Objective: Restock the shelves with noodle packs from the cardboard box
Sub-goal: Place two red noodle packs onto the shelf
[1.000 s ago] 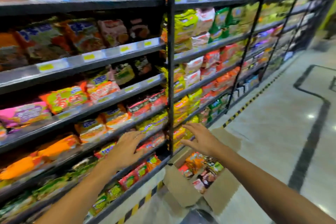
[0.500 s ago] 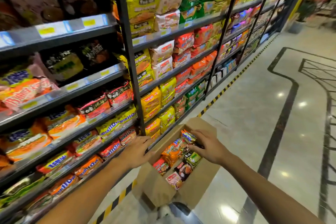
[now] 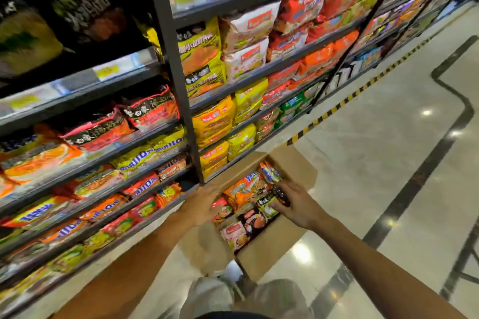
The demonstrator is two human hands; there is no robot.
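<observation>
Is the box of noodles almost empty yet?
Not yet. The shelves look well filled, but the cardboard box still holds many packs. The right hand is on a green pack inside it; the left hand rests at the box's edge.

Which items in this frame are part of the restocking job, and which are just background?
Job:
cardboard box
noodle packs in the box
shelves
left hand at the box's edge
right hand on a dark pack

Background:
floor
hazard tape
</observation>
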